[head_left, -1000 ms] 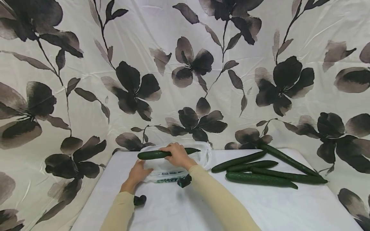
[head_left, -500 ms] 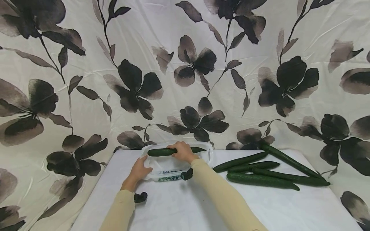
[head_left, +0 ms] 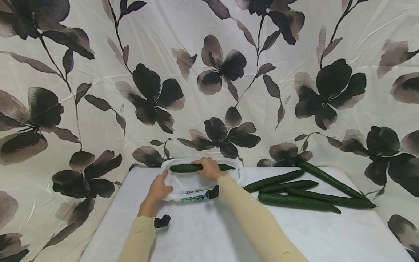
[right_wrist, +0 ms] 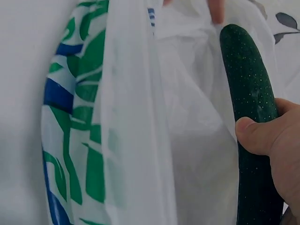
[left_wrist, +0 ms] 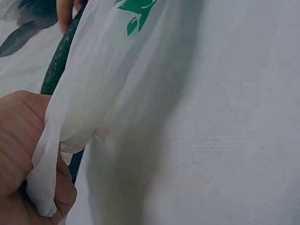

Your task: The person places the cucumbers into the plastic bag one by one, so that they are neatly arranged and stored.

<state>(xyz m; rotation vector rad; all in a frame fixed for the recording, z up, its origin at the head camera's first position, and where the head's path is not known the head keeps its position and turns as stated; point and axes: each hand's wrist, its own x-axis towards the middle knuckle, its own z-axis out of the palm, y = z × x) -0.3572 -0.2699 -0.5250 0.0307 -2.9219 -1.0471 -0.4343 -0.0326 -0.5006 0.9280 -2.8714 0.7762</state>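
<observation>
White bench (head_left: 203, 236), plastic bag (head_left: 183, 183), five loose cucumbers (head_left: 299, 203), and one gripped cucumber (right_wrist: 248, 70).
The bag gapes open, the five lying to its right; the gripped cucumber runs side to side within the bag's mouth. My right hand (head_left: 208, 169) is curled round its middle, thumb on the near side; my left hand (head_left: 159, 187), fingers bent, pinches the bag's left edge.

The head view looked forward and down from above; both wrist views, much closer, shared the white, green-printed plastic bag (right_wrist: 138, 140).
</observation>
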